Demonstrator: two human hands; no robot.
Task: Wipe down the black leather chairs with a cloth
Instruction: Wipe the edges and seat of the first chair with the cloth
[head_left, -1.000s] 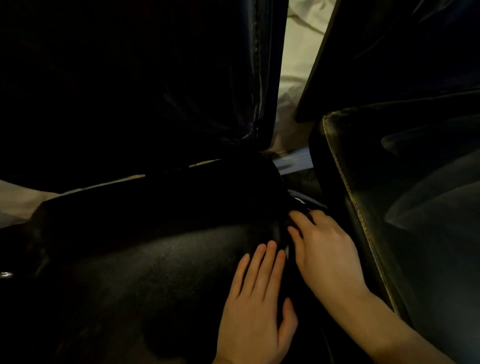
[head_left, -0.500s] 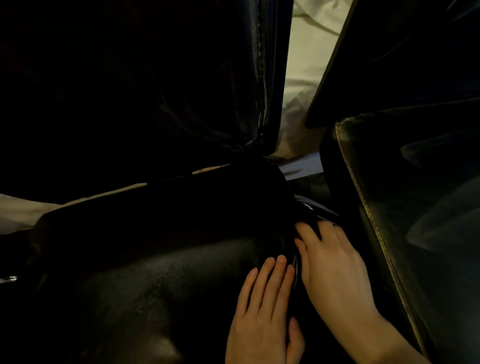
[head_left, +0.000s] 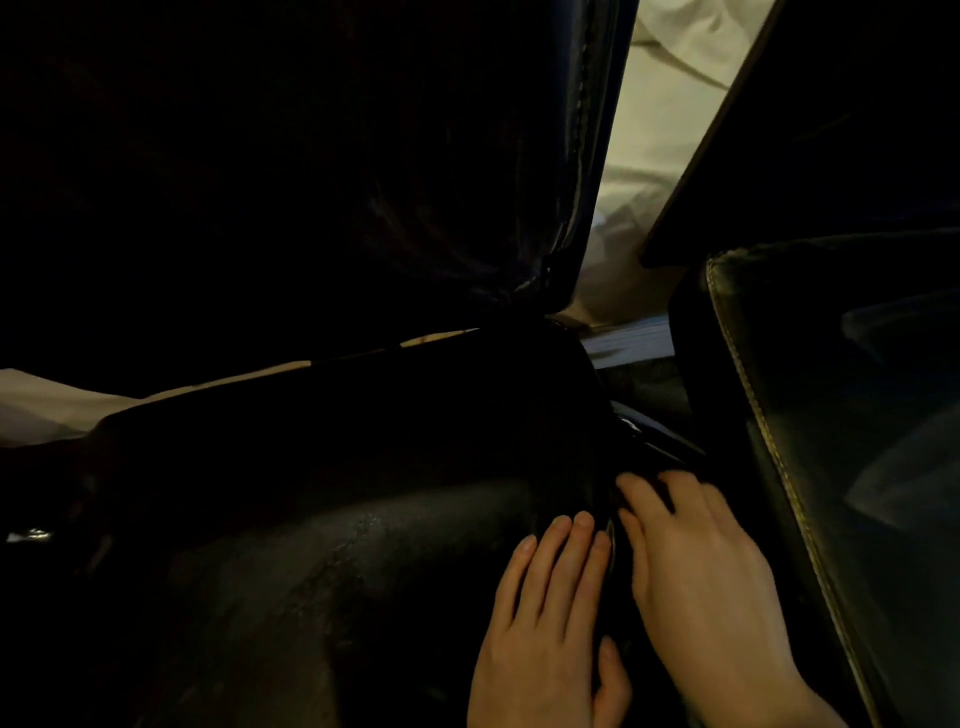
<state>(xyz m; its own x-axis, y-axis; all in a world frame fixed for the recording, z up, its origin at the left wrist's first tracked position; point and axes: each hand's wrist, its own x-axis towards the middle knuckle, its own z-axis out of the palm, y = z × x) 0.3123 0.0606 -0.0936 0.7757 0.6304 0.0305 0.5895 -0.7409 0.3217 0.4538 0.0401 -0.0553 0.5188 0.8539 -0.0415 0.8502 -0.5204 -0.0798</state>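
Both hands (head_left: 550, 618) flat on chair seat (head_left: 322, 571).

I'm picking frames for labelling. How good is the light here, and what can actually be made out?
Head view: very dim, the left chair back nearly pure black; only both hands, the right chair's stitched edge and pale fabric behind are lit; no cloth discernible.

The room is very dim. Rumpled white bedding (head_left: 660, 156) shows as the one bright patch; below it lies a pale striped strip (head_left: 631, 343), then dark floor (head_left: 654, 384).
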